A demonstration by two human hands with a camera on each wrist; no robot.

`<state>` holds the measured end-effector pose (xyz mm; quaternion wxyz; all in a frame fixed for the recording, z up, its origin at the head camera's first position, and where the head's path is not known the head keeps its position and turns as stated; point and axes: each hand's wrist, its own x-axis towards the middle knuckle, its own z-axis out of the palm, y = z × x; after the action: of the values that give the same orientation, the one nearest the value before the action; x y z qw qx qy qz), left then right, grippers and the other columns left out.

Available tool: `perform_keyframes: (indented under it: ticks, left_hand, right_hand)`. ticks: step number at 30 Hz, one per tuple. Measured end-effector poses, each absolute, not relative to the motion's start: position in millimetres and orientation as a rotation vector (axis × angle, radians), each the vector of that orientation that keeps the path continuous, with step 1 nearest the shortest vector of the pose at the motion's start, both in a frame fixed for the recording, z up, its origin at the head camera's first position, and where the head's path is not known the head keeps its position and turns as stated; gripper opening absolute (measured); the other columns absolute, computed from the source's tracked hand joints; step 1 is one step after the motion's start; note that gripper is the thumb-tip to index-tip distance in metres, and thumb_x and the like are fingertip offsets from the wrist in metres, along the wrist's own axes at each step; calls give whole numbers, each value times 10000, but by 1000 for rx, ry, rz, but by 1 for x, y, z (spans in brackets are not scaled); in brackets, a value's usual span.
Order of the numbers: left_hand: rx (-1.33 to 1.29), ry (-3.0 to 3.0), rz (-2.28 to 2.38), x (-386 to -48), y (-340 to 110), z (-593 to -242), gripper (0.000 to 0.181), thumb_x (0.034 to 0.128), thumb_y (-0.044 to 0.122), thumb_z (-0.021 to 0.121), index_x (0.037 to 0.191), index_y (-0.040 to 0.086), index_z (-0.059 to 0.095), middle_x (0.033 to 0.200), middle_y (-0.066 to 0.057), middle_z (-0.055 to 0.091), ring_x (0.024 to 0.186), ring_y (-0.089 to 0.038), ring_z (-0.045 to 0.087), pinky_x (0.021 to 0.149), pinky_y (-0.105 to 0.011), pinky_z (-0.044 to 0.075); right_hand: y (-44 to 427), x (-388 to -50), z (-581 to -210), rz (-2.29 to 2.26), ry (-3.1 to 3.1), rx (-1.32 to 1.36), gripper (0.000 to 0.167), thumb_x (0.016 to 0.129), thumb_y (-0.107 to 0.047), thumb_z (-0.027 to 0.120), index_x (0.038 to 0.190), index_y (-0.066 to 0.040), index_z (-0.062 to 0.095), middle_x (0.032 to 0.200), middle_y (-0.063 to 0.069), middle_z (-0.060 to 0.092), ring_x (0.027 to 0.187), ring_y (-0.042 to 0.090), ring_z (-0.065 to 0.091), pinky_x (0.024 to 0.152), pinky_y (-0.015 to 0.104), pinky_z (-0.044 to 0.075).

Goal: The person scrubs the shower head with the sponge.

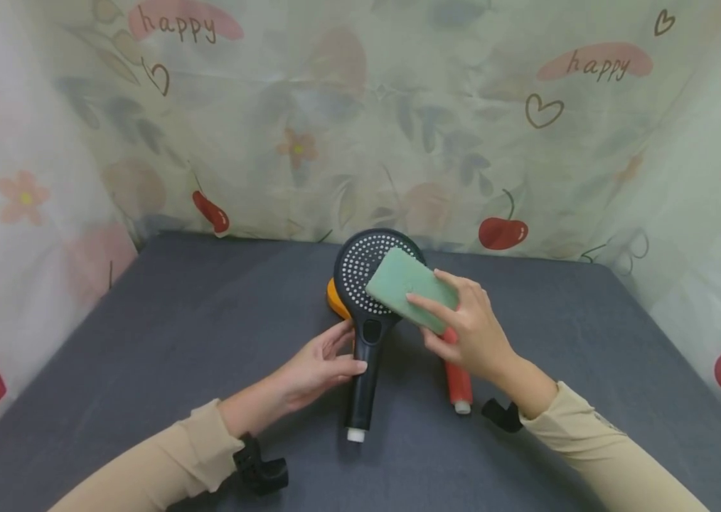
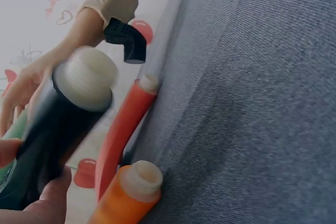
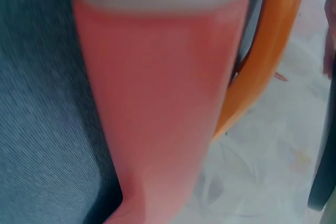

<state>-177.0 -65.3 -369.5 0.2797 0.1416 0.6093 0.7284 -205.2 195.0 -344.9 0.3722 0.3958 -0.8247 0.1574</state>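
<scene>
In the head view my left hand (image 1: 318, 364) grips a black handheld shower head (image 1: 365, 387) by its handle, thumb across the front. Its round face with pale nozzles tilts up, and a white threaded end (image 2: 86, 77) shows in the left wrist view. My right hand (image 1: 477, 328) holds a light green sponge (image 1: 405, 284) with spread fingers. The sponge overlaps the right part of the nozzle face; whether it presses there I cannot tell. In the right wrist view, the edge of the black shower head (image 3: 324, 166) appears at the far right.
A red handle with a white end (image 1: 458, 384) lies on the dark grey table (image 1: 220, 320), partly under my right hand. Behind the black shower head is an orange one (image 1: 336, 301), mostly hidden. A patterned curtain (image 1: 360, 142) hangs behind and at both sides.
</scene>
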Motion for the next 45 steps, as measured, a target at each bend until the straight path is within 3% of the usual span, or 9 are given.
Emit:
perform_keyframes:
  ticks: [3, 6, 10, 14, 27, 31, 34, 41, 45]
  left_hand:
    - [371, 1624, 1983, -179, -64, -369, 790, 878, 52, 571, 1507, 117, 97, 1572, -126, 107, 1351, -366, 357, 1074, -418, 386]
    - [356, 1635, 2023, -182, -63, -368, 803, 860, 12, 571, 1505, 122, 104, 1546, -135, 166, 1291, -318, 442, 967, -299, 475]
    - [383, 1647, 2050, -184, -61, -368, 862, 831, -32, 576, 1506, 111, 58, 1540, -137, 157, 1211, -245, 495, 845, -200, 495]
    - [457, 1677, 2067, -189, -61, -370, 908, 812, -41, 600, 1505, 96, 28, 1570, -114, 87, 1183, -231, 512, 857, -208, 486]
    - [714, 1722, 2103, -199, -67, -375, 963, 784, -78, 653, 1501, 112, 38, 1514, -146, 176, 1141, -209, 520, 850, -221, 516]
    - [682, 1686, 2124, -200, -68, -375, 906, 827, -1, 638, 1500, 95, 40, 1494, -170, 191, 1100, -143, 542, 836, -201, 519]
    - [586, 1593, 2153, -201, -67, -372, 802, 895, 124, 533, 1501, 93, 8, 1520, -167, 153, 1062, -96, 547, 811, -214, 518]
    - [335, 1511, 2231, -203, -62, -366, 547, 1011, 303, 297, 1490, 129, 96, 1535, -93, 173, 1162, -284, 508, 772, -294, 511]
    - [261, 1595, 2218, -202, -61, -366, 503, 1027, 281, 306, 1474, 112, 147, 1496, -86, 249, 1075, -222, 554, 742, -256, 506]
  right_hand:
    - [195, -200, -346, 401, -2114, 1062, 330, 890, -309, 466, 1160, -219, 633, 1263, 261, 485, 1142, 379, 460, 824, 550, 406]
    - [193, -195, -347, 403, -2121, 1094, 360, 910, -355, 425, 1169, -216, 632, 1278, 249, 478, 1174, 353, 443, 857, 559, 403]
    - [193, -191, -348, 399, -2138, 1118, 385, 919, -393, 399, 1175, -215, 626, 1280, 241, 474, 1183, 341, 432, 855, 553, 409]
    - [191, -186, -349, 375, -2125, 1167, 375, 911, -376, 405, 1159, -220, 639, 1267, 243, 488, 1163, 341, 452, 858, 532, 424]
    - [190, -184, -356, 387, -2072, 1204, 339, 903, -295, 421, 1121, -229, 672, 1241, 239, 503, 1125, 324, 466, 856, 513, 402]
    - [191, -184, -355, 391, -2099, 1208, 320, 886, -265, 465, 1128, -228, 672, 1256, 233, 494, 1128, 325, 460, 868, 521, 397]
    - [191, -184, -355, 395, -2113, 1212, 315, 877, -259, 481, 1125, -226, 674, 1261, 230, 491, 1128, 327, 459, 881, 519, 393]
    - [189, -186, -355, 393, -2118, 1218, 343, 889, -291, 424, 1123, -241, 672, 1268, 221, 491, 1117, 325, 470, 904, 502, 393]
    - [189, -186, -355, 381, -2115, 1229, 333, 873, -269, 449, 1118, -240, 673, 1261, 229, 496, 1103, 332, 475, 894, 505, 400]
